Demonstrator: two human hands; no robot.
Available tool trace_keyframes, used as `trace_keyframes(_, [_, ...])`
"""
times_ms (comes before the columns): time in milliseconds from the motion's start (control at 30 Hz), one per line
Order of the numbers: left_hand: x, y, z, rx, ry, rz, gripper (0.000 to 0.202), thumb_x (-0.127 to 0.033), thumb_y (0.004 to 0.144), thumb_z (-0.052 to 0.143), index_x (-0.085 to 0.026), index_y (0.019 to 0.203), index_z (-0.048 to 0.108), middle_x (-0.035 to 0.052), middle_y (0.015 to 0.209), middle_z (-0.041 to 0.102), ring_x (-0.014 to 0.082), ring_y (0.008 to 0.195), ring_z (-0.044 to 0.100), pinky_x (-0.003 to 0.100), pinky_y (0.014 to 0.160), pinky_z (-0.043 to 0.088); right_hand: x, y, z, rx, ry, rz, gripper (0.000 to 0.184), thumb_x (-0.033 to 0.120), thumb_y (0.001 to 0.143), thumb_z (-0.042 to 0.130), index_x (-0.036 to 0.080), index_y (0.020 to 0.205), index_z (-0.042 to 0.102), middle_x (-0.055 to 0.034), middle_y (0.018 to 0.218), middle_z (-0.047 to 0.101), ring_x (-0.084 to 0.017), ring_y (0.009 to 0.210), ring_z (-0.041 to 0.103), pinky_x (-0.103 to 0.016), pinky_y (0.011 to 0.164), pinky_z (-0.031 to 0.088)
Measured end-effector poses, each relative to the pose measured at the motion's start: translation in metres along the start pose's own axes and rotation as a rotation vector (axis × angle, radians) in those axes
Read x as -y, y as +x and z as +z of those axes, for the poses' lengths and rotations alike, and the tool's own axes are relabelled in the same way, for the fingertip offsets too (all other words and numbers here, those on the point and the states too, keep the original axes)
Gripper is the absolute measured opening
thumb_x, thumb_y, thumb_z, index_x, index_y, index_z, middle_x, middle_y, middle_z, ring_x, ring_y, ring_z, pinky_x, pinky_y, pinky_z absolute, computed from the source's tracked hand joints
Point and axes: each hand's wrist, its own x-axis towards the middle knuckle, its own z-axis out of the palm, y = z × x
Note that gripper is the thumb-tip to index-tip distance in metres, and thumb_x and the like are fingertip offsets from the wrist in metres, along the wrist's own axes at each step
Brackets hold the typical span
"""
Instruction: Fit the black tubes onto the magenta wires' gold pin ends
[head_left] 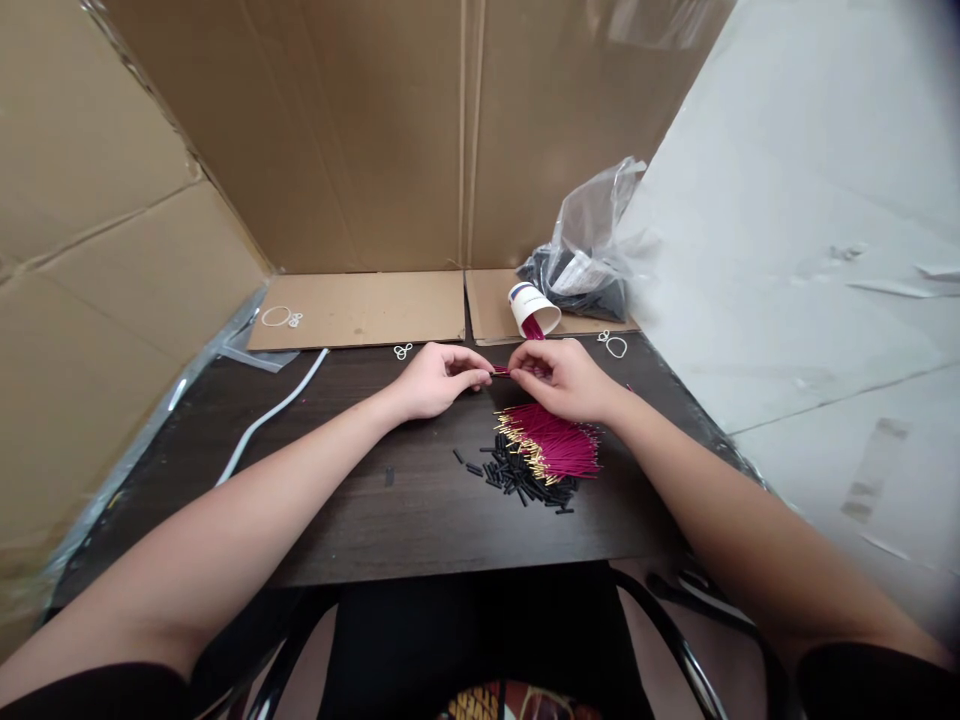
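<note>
Fingertips [474, 379] of left hand [429, 383] and right hand [562, 378] pinch closed on thin red wire [501, 371] between them; nearer me, many loose wires [561, 440] and black tubes [517, 480] lie unjoined; beyond, a tipped cup [520, 305] holds more.

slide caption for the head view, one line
Left hand and right hand pinch magenta wiring beyond piled magenta wires and black tubes on a dark table.

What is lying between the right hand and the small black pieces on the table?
In the head view, a pile of magenta wires with gold-coloured ends lies between the right hand and the black pieces.
</note>
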Motion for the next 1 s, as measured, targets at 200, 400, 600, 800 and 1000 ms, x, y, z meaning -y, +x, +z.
trace_keyframes(200, [-0.0022,-0.0006,0.0013,0.013,-0.014,0.013,0.014,-0.024,0.095,0.080,-0.014,0.104,0.085,0.0093,0.093,0.085,0.0167,0.080,0.074,0.034,0.085,0.062,-0.0007,-0.0001,0.0003,-0.003,-0.011,-0.013,0.010,0.023,0.101,0.065,0.018,0.097,0.073,-0.0015,0.077,0.069,-0.014,0.065,0.055,-0.031,0.063,0.042])
trace_keyframes(400, [-0.0012,-0.0002,0.0021,0.020,-0.009,0.011,0.014,-0.024,0.096,0.079,-0.014,0.105,0.085,0.0091,0.091,0.085,0.0159,0.077,0.073,0.034,0.083,0.062,0.0001,-0.0002,-0.0008,-0.006,-0.021,-0.021,0.009,0.023,0.101,0.066,0.018,0.097,0.073,-0.0010,0.077,0.068,-0.014,0.065,0.055,-0.031,0.064,0.042])
trace_keyframes(600, [-0.0012,-0.0013,0.0025,0.021,0.011,0.023,0.016,-0.028,0.097,0.080,-0.014,0.104,0.085,0.0095,0.092,0.085,0.0163,0.077,0.073,0.034,0.082,0.062,0.0001,-0.0005,-0.0028,-0.016,-0.034,-0.019,0.009,0.022,0.101,0.066,0.019,0.096,0.073,-0.0023,0.079,0.070,-0.015,0.067,0.056,-0.032,0.065,0.043])
trace_keyframes(800, [-0.0005,-0.0012,0.0024,0.031,0.019,0.032,0.017,-0.028,0.097,0.080,-0.015,0.105,0.086,0.0090,0.091,0.085,0.0160,0.076,0.072,0.033,0.080,0.060,-0.0006,-0.0007,-0.0018,0.000,-0.052,-0.026,0.009,0.021,0.100,0.065,0.019,0.096,0.073,-0.0016,0.078,0.069,-0.015,0.067,0.056,-0.032,0.066,0.042])
trace_keyframes(1000, [-0.0014,-0.0020,0.0033,0.059,0.058,0.051,0.016,-0.027,0.098,0.078,-0.015,0.105,0.086,0.0085,0.091,0.085,0.0166,0.078,0.074,0.033,0.082,0.060,-0.0015,0.0001,-0.0001,0.012,-0.098,-0.068,0.009,0.020,0.100,0.065,0.019,0.096,0.073,-0.0029,0.082,0.071,-0.015,0.068,0.056,-0.032,0.068,0.043])
